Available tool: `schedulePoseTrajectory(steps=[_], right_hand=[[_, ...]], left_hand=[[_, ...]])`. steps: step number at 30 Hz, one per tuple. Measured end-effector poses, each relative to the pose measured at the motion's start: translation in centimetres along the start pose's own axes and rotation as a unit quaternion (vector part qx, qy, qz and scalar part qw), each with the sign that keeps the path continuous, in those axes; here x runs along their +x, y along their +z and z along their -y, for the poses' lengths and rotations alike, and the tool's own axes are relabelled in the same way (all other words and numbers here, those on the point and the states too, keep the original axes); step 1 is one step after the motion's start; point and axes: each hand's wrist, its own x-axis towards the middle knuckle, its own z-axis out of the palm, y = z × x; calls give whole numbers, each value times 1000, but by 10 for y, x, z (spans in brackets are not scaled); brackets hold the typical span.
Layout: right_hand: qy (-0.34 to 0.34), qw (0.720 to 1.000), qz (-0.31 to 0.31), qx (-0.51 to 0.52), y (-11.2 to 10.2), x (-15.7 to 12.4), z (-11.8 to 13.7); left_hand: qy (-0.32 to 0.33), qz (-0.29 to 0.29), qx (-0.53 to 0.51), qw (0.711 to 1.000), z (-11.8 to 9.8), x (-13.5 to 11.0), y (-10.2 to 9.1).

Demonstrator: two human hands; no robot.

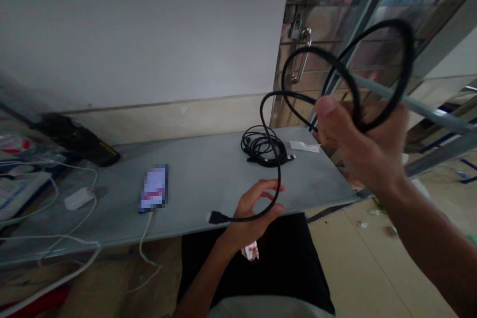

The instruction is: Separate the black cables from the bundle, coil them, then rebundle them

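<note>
A black cable point(408, 54) hangs in loose loops from my right hand point(367, 134), which is closed around it, raised above the table's right end. From there one length runs down to my left hand point(257, 208). The left fingers are curved, with thumb and fingertips apart, and the cable passes across them without a firm grip. Its dark plug point(216, 217) with a pale tip sticks out to the left, over the table's front edge. A second coil of black cable point(253, 151) lies on the table behind my left hand.
On the grey table point(201, 174) are a phone point(153, 188) with a white cord, a white strip point(304, 146), a black handheld radio point(80, 141) and a white adapter point(79, 198) among white cords. A metal frame point(436, 114) stands at right; a wall rises behind.
</note>
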Motion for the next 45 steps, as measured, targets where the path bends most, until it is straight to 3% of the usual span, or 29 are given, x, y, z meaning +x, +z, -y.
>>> schedulePoseTrajectory(steps=[3,7,10,12,15,19,25,28,31,34,37,41,45], right_hand=[[23,998,62,-25,12,-19,-15],[113,976,171,74,29,-59,-47],[199,952,194,127,43,-98,-70],[264,935,184,152,48,-122,-84],[350,907,123,198,42,-151,-107],[412,890,-7,195,9,-175,-139],[421,859,-211,204,-46,-185,-155],[409,848,-256,220,-50,-185,-152],[378,861,-261,221,-39,-184,-151],[331,909,-207,145,-17,-180,-148],[319,940,-75,92,20,-170,-135],[321,932,89,143,82,-159,-96],[274,897,268,221,131,-156,-55]], left_hand=[[-55,-90,-34,994,-13,-29,-22],[-104,-242,-1,965,-3,-64,-64],[-122,-310,5,943,4,-82,-91],[-134,-352,-46,925,1,-88,-103],[-159,-413,-144,885,-16,-92,-116],[-199,-469,-192,839,-37,-99,-134],[-189,-518,-178,815,-42,-108,-152],[-196,-520,-185,811,-41,-105,-146],[-205,-501,-197,817,-41,-99,-133],[-223,-472,-206,827,-39,-92,-117],[-265,-417,-213,843,-33,-87,-102],[-297,-320,-219,873,-20,-78,-85],[-314,-277,-271,867,-9,-71,-78]])
